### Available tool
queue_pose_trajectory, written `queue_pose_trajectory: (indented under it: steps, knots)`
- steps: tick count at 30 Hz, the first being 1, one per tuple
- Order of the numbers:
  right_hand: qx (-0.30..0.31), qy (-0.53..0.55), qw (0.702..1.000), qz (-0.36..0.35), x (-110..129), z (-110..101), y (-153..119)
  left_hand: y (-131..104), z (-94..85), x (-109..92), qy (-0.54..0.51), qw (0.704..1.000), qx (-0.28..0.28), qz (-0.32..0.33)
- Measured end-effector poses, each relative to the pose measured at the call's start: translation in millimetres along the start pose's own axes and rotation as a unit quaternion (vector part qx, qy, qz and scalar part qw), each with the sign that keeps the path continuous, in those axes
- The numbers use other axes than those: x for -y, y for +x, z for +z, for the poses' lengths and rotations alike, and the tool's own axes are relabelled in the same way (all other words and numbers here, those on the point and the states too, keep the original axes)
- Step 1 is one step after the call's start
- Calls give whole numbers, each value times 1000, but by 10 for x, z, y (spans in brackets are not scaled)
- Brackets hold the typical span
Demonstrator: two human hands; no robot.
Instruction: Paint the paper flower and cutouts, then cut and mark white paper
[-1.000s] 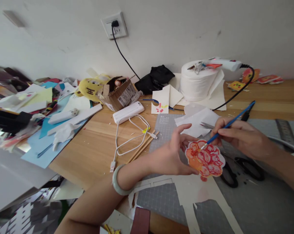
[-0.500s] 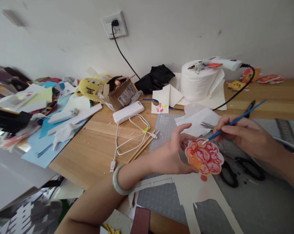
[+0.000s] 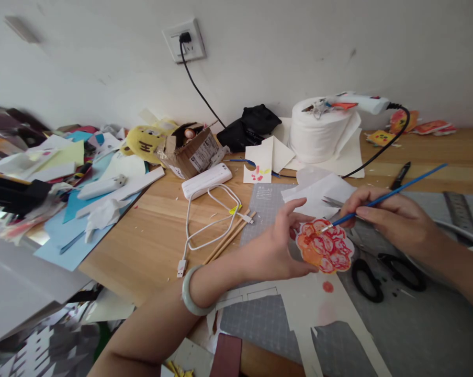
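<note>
A scalloped paper cutout [image 3: 330, 248], painted red and orange with a white edge, is held up by my left hand [image 3: 285, 243] at its left side, between thumb and fingers. My right hand [image 3: 381, 212] grips a slim blue paintbrush [image 3: 401, 187]. The brush tip touches the upper part of the cutout. Below it lies a cut sheet of cream paper [image 3: 305, 303] with red marks, on the grey cutting mat [image 3: 256, 319]. Black-handled scissors [image 3: 368, 281] rest to the right of the cutout, partly hidden by my right hand.
Behind my hands are a tissue roll [image 3: 317, 131], a white hot-glue tool [image 3: 368, 103] and paint-spotted paper [image 3: 258, 161]. A power bank [image 3: 207, 180] with a white cable, wooden sticks [image 3: 228, 238] and a cardboard box [image 3: 193, 152] are further left. Paper scraps pile up at far left.
The cutout has shifted slightly up and left, uncovering more of the red spot below. My right hand has tilted the brush lower, its tip now further left on the cutout.
</note>
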State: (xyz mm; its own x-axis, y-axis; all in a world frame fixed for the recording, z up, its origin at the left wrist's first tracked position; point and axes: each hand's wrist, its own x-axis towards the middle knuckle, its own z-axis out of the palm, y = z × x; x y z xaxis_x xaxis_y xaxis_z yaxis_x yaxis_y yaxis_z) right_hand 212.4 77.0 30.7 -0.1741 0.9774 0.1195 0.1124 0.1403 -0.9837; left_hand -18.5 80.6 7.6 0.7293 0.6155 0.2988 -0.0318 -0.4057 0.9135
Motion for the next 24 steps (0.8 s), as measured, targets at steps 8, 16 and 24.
queue_pose_trajectory:
  steps: [8, 16, 24]
  knots:
    - [46, -126, 987, -85, 58, 80, -70, -9, 16, 14, 6, 1000, -7, 6]
    - [85, -237, 953, -171, 87, 106, -143, -13, 21, 11, 4, 1000, -4, -13]
    - [119, -282, 936, -171, 161, 120, -190, -14, 28, 12, 6, 1000, -11, -23]
